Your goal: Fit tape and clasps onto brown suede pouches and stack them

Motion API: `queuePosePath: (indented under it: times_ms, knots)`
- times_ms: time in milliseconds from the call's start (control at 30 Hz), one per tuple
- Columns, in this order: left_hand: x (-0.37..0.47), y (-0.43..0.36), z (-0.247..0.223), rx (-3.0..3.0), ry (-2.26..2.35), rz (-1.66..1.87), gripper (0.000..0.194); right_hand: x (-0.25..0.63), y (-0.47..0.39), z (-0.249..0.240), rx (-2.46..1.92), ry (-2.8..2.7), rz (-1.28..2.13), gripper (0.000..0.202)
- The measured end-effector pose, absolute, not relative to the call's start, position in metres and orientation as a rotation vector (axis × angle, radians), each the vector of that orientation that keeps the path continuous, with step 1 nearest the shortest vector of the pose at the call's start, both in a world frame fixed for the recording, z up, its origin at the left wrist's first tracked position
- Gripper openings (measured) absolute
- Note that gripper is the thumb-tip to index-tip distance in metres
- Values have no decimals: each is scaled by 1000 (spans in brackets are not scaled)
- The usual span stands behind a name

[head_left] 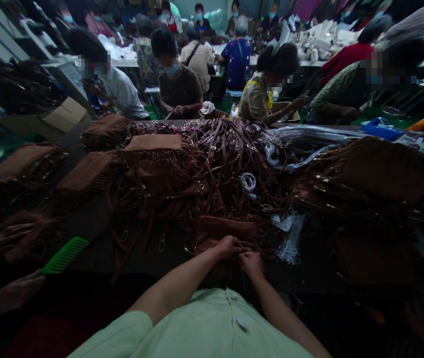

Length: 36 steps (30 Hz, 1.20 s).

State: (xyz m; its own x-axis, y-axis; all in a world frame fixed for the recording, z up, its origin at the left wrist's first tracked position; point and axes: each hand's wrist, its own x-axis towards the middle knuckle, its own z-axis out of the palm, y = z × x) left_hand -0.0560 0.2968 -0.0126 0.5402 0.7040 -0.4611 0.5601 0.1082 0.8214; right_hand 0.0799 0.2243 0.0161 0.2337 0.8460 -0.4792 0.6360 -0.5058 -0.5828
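A brown fringed bag (227, 229) lies flat on the dark table in front of me. At its near edge my left hand (228, 246) is closed in a pinch, its fingertips almost meeting those of my right hand (252, 262). My right hand is pinched too, and a thin pale strand (243, 279) hangs below it. What sits between the fingertips is too small and dark to make out. Just right of the bag lies a bunch of clear white tag strings (290, 241).
Brown straps with metal buckles (223, 144) heap up behind the bag. Fringed bags are stacked left (85, 171) and right (394, 169). A roll of clear plastic (248, 183) rests on the straps. At left, another person's hand holds a green comb (64, 256). Several people sit opposite.
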Motion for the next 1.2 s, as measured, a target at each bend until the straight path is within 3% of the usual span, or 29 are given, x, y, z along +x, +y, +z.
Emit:
queuePosePath:
  times_ms: [233,367,500,600,733,967,1200]
  knots:
    - [-56,302,1,1480,1073,122,16,82,217,13,-2164,-1193,1236,28]
    - [-55,301,1,1470,1074,164,16,82,215,11,-1898,-920,1319,45]
    - [-55,299,-1,1514,1129,180,15,85,217,16,-1738,-1232,1266,40]
    - [-56,297,0,1512,1161,172,14,83,219,24,-1892,-1503,990,29]
    - [-57,294,3,1435,1126,270,12,74,222,28,-1949,-1568,728,39]
    - [-58,293,9,1491,1116,189,14,78,230,19,-1996,-1725,772,33]
    - [-39,388,64,1927,1357,71,24,84,235,25,-1893,-1553,895,37]
